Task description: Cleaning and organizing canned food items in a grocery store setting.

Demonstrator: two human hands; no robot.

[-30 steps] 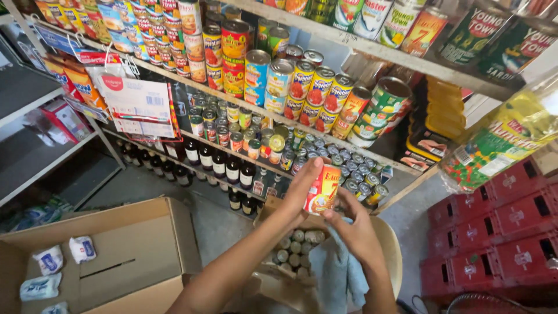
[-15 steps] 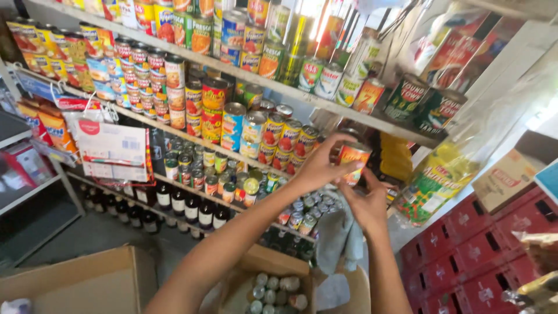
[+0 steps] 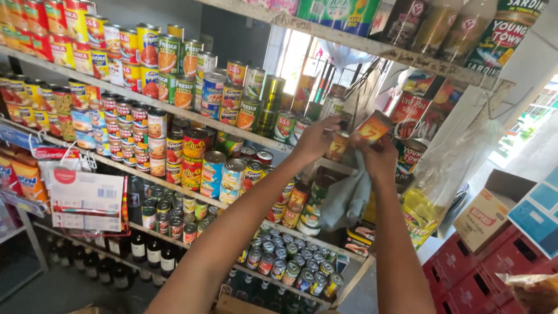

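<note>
My left hand [image 3: 317, 139] is raised at the right end of a wooden shelf [image 3: 244, 136] of tins, its fingers on a small tin [image 3: 337, 145] at the shelf edge. My right hand [image 3: 381, 156] holds a small orange and red tin [image 3: 372, 128] tilted just beside it. A pale blue-grey cloth [image 3: 349, 195] hangs from under my right hand. Both forearms reach up from the bottom of the head view.
Rows of tins [image 3: 192, 157] fill the shelves to the left. Small tins [image 3: 285, 261] lie on a lower shelf, dark bottles [image 3: 139, 250] below them. Red crates [image 3: 494, 273] and a cardboard box [image 3: 488, 212] stand at the right. A plastic bag [image 3: 421, 209] of yellow packets hangs nearby.
Both hands have risen from the low shelf of small tins to the right end of a higher shelf, carrying the orange tin and the cloth up with them.
</note>
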